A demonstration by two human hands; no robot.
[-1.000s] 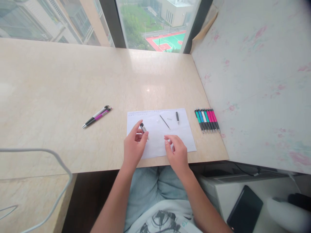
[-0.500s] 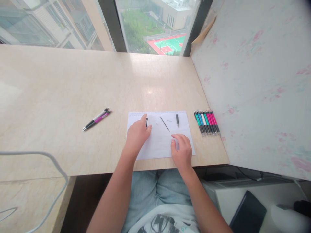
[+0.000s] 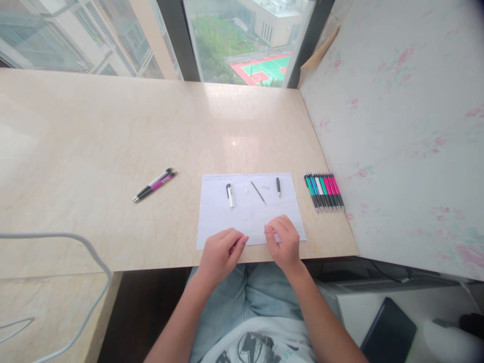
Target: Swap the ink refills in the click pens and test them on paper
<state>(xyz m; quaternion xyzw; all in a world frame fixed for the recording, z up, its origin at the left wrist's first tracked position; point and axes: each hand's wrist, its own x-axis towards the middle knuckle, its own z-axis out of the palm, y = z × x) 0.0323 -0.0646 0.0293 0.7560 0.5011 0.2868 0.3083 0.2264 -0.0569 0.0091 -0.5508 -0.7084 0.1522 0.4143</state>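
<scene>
My left hand (image 3: 222, 256) hovers over the near left edge of the white paper sheet (image 3: 242, 222), its fingers curled in and no object showing in them. Over the near right part of the sheet is my right hand (image 3: 283, 242), also curled, thumb close to the index finger, with nothing visible in it. Beyond the hands lie parts of a pen: a white barrel with a black clip (image 3: 230, 195), a tiny pale piece (image 3: 247, 191), a thin dark refill (image 3: 258, 192), a small spring (image 3: 266, 187) and a black grip section with a metal tip (image 3: 278, 187).
Two pens, a white and a purple one (image 3: 155, 185), lie on the tabletop (image 3: 94, 141) to the left. A row of several coloured pens (image 3: 324, 192) lies right of the sheet, near the papered wall (image 3: 397, 141). A grey cable (image 3: 91, 252) loops at the near left.
My left hand has drawn back from the white barrel toward the near edge, leaving it lying on the paper. My right hand has shifted slightly nearer to me and curled more.
</scene>
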